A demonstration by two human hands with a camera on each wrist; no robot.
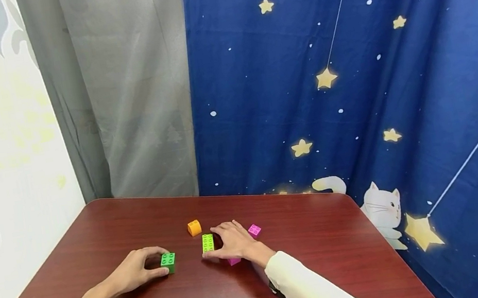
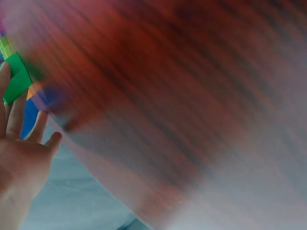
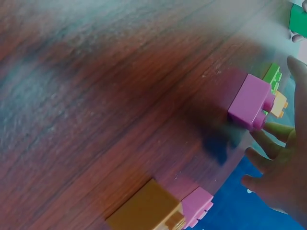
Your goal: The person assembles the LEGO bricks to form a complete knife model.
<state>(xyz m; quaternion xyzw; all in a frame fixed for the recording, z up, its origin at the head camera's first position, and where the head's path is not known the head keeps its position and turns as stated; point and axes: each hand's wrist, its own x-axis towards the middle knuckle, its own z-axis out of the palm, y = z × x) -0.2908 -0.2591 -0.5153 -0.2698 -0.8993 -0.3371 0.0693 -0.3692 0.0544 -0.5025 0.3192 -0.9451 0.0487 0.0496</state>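
My left hand pinches a green brick between thumb and fingers at the table's left middle; in the left wrist view fingers cross the green brick. My right hand reaches over a lime-green brick with eight studs, thumb near its front end and fingertips by its far end. In the right wrist view the fingers are spread, and the lime brick shows between thumb and fingers. A magenta brick lies partly hidden under the right hand; the right wrist view shows this magenta brick larger.
Beyond the lime brick stands an orange brick with a curved side. A pink brick lies right of my right hand. A golden-brown brick appears in the right wrist view. The wooden table ends at grey and blue curtains.
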